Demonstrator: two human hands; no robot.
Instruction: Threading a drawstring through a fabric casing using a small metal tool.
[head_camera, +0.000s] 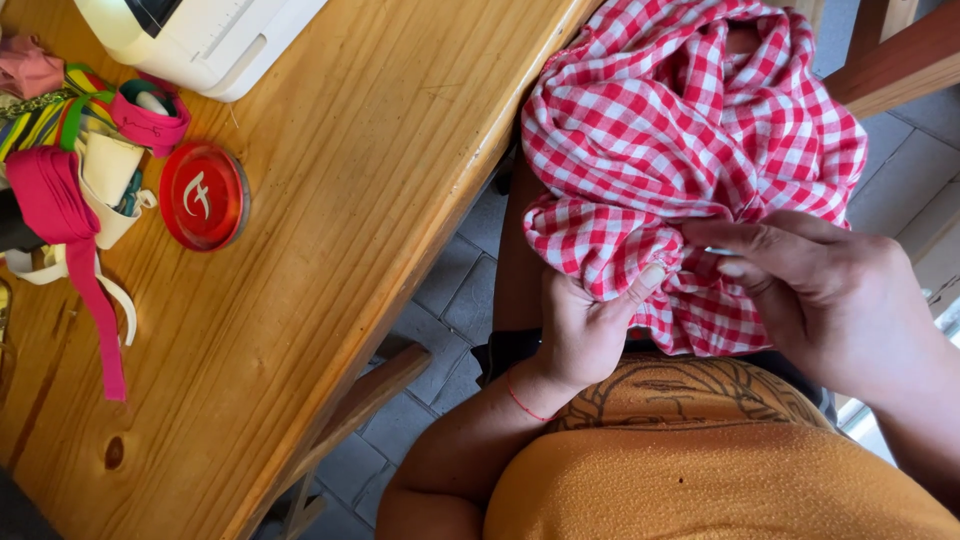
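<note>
Red-and-white checked cloth (690, 140) lies bunched in the person's lap, just right of the wooden table (330, 250) edge, w/ its upper folds reaching toward the top of the view. Left hand (585, 325) comes up from below and is closed on a fold at the cloth's lower edge, thumb pressed on top, fingers tucked under the fabric and mostly hidden. Right hand (815, 285) sits just beside it, fingers curled in and pinching the same gathered bit of cloth; something small and pale shows betw. thumb and forefinger, maybe a pin or needle, too small to tell. The two hands nearly touch at the pinched fold. Thin red string around the left wrist. On the table, well apart from the hands: a round red lid (203, 196), a pile of ribbons and tapes (70, 170) in pink, cream and stripes at the left edge, and the corner of a white sewing machine (195, 35) at top. Grey tiled floor (455, 290) shows below the table edge.
</note>
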